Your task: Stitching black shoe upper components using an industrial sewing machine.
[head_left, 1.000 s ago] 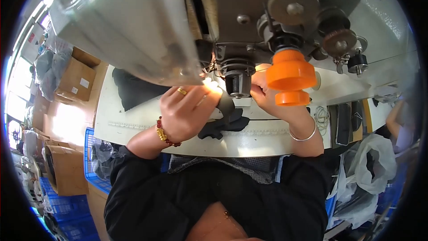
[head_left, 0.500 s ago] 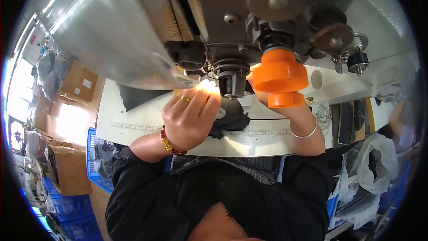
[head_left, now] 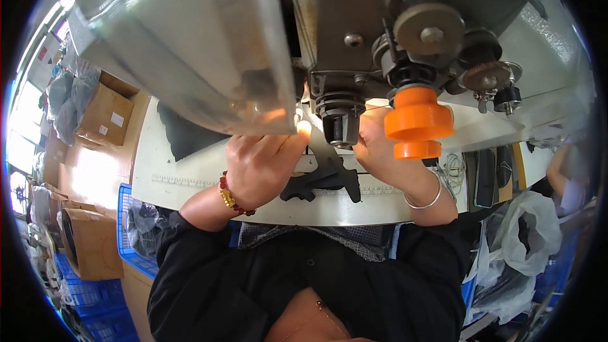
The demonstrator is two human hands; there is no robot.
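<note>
Under the head of a sewing machine (head_left: 345,9), both hands are at work on the white table (head_left: 253,212). My left hand (head_left: 259,168) has its fingers bent together, the lit tip beside a black fabric piece (head_left: 326,177); the clear guard partly covers those fingers. That piece hangs toward me in irregular flaps between the hands. On its other side, my right hand (head_left: 383,152) is closed, its fingers curled behind the presser part and the orange knob (head_left: 418,117). What the right fingers hold is hidden.
A large clear plastic guard (head_left: 190,44) covers the upper left. Another black piece (head_left: 183,133) lies on the table's left, above a printed ruler strip (head_left: 180,180). Cardboard boxes (head_left: 95,240) and a blue basket (head_left: 123,234) stand left; plastic bags (head_left: 529,231) are at right.
The machine head and guard appear shifted up and right in the view. My left hand sits slightly lower, its fingers more covered by the guard. More of the black piece shows between the hands.
</note>
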